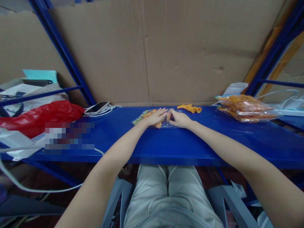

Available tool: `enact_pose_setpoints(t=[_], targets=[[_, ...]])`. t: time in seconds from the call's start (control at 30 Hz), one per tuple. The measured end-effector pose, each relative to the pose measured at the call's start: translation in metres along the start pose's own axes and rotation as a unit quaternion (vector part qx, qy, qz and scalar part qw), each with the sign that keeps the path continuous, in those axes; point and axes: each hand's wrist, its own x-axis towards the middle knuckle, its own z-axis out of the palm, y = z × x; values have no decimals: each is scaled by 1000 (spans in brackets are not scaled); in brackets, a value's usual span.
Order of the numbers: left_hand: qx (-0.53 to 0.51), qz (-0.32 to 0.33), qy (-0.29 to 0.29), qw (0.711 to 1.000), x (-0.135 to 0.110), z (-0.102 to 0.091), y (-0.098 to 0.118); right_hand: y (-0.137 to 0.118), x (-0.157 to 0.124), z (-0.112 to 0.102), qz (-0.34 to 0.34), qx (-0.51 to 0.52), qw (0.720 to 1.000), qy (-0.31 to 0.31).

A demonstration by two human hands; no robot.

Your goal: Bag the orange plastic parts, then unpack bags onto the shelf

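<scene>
A clear plastic bag lies flat on the blue shelf top, with orange plastic pieces inside and a colourful printed header at its left end. My left hand rests flat over the bag, its fingers stretched toward the right. At the bag's right end, my right hand is closed with thumb and fingertips together on the plastic. Just beyond that hand are loose orange pieces with round hollow ends; their exact kind is unclear. What lies under my left palm is hidden.
Several filled bags of orange pieces are stacked at the right. To the left are a phone on a coiled white cable and a red plastic bag. Cardboard walls the back, between blue posts.
</scene>
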Motion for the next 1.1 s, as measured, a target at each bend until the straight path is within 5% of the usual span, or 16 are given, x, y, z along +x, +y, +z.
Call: enact_pose_setpoints(t=[0.37, 0.7, 0.93, 1.1], targets=[[18, -33, 31, 999, -2, -3, 7, 4, 3, 7, -101, -43, 994, -5], [61, -74, 174, 980, -10, -18, 12, -5, 2, 0, -44, -50, 997, -45], [118, -111, 157, 974, -17, -31, 15, 2, 2, 0, -118, 39, 992, 0], [101, -127, 93, 982, -18, -33, 15, 11, 4, 8, -164, 85, 983, -3]])
